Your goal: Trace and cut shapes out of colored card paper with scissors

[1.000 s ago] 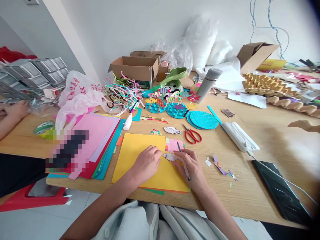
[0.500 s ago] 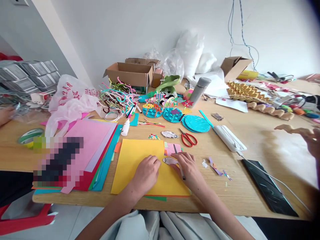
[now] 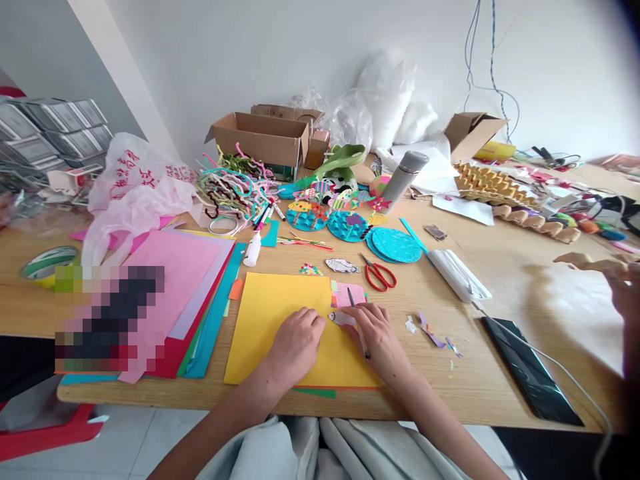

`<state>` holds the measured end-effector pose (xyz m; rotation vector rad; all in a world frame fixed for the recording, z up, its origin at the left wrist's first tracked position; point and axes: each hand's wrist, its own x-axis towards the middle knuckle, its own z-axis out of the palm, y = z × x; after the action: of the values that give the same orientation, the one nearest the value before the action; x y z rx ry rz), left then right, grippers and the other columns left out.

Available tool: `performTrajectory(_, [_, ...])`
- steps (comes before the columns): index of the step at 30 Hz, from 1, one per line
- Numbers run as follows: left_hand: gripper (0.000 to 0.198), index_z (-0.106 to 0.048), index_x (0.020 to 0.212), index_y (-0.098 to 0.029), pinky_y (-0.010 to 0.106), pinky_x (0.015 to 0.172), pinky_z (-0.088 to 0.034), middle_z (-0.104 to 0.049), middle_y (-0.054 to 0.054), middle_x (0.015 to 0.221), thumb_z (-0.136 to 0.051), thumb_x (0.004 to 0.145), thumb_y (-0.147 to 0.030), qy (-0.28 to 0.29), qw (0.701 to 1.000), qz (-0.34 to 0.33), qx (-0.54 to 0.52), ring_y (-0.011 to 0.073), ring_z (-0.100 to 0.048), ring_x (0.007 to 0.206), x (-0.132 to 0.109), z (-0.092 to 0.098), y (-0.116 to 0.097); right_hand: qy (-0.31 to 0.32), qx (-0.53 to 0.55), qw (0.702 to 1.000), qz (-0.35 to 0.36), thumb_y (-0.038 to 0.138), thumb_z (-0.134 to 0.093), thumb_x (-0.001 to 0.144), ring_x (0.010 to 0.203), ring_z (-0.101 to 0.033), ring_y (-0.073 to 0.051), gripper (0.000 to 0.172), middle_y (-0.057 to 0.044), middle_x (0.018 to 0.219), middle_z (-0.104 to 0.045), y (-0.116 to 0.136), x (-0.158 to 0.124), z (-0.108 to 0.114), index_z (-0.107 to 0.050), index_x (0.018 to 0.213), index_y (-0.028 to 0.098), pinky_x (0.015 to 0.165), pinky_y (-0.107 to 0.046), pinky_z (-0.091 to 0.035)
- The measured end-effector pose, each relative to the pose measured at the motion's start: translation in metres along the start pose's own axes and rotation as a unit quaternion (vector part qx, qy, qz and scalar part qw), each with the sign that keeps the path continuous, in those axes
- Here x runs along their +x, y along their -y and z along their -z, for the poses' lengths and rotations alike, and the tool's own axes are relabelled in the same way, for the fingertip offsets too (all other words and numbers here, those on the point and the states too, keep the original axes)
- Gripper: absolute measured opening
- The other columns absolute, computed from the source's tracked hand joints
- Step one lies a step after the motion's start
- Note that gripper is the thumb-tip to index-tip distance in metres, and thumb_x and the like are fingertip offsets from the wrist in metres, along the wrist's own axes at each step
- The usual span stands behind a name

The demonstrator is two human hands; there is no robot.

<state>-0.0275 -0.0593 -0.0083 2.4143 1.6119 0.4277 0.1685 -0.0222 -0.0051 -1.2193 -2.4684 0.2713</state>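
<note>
My left hand [image 3: 299,337] rests on a sheet of yellow paper [image 3: 280,297], its fingers curled together; whatever they may hold is hidden. My right hand [image 3: 376,329] is closed around a dark-tipped pen [image 3: 367,347], which slants up between the fingers. Under those fingertips lies a small paper fish [image 3: 341,318] with a drawn eye, its tail end covered by my hand. Just beyond are pink paper pieces [image 3: 347,295], a second fish cut-out with black outlines [image 3: 342,265] and red-handled scissors [image 3: 379,276].
Stacked coloured paper [image 3: 175,273] and a glue bottle [image 3: 253,249] lie left. Blue discs [image 3: 395,245], a grey flask [image 3: 407,177] and pipe cleaners [image 3: 240,190] stand behind. Right are a power strip [image 3: 460,275], a phone [image 3: 533,370] and another person's hand [image 3: 625,280].
The view has shifted slightly. My left fingers sit a little closer to the paper fish, and my right hand keeps its hold on the pen. The person's hand at the left edge has gone from view.
</note>
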Motion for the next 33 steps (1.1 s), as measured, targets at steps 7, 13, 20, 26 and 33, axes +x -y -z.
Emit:
performTrajectory(7, [0.02,-0.054,0.087,-0.018,0.033,0.079,-0.045,-0.058,0.005,0.09,-0.044,0.082,-0.003,0.006,1.0,0.0,0.006,0.0193,-0.053,0.087,0.0,0.002,-0.002,-0.017,-0.002,1.0,0.007,0.014,-0.051,0.089,0.095,-0.053,-0.025,0.019,-0.009,0.097,-0.063,0.001,0.0,-0.001,-0.057,0.106,0.02,0.081,-0.039,-0.04])
performTrajectory(13, [0.021,-0.055,0.089,-0.019,0.033,0.08,-0.045,-0.058,0.005,0.091,-0.043,0.083,-0.003,0.004,1.0,0.0,-0.014,0.0194,-0.052,0.089,0.0,0.002,-0.001,-0.06,0.146,0.987,-0.044,0.014,-0.042,0.091,0.086,-0.057,-0.021,0.019,-0.007,0.095,-0.062,-0.001,-0.005,-0.002,-0.054,0.102,0.022,0.075,-0.034,-0.046])
performTrajectory(20, [0.02,-0.055,0.088,-0.018,0.033,0.08,-0.045,-0.058,0.005,0.09,-0.044,0.082,-0.003,0.001,1.0,-0.002,-0.018,0.019,-0.052,0.088,0.0,0.001,0.001,-0.206,0.29,0.916,-0.186,0.033,-0.06,0.084,0.083,-0.061,-0.02,0.015,-0.004,0.089,-0.063,-0.029,-0.003,0.026,-0.057,0.095,0.023,0.072,-0.033,-0.05])
performTrajectory(26, [0.021,-0.056,0.089,-0.019,0.033,0.081,-0.045,-0.059,0.005,0.091,-0.044,0.083,-0.004,-0.005,0.999,0.002,-0.035,0.0186,-0.053,0.09,0.0,0.001,0.002,-0.25,0.304,0.893,-0.218,0.036,-0.065,0.079,0.08,-0.062,-0.021,0.023,-0.005,0.087,-0.064,-0.039,-0.007,0.041,-0.059,0.096,0.022,0.062,-0.032,-0.05])
performTrajectory(33, [0.022,-0.056,0.088,-0.019,0.032,0.079,-0.046,-0.06,0.004,0.091,-0.046,0.078,-0.002,-0.013,0.999,0.005,-0.051,0.0182,-0.053,0.089,0.002,0.005,0.001,-0.258,0.295,0.894,-0.218,0.035,-0.066,0.079,0.08,-0.063,-0.02,0.021,-0.005,0.086,-0.064,-0.042,-0.012,0.038,-0.059,0.095,0.023,0.064,-0.032,-0.05])
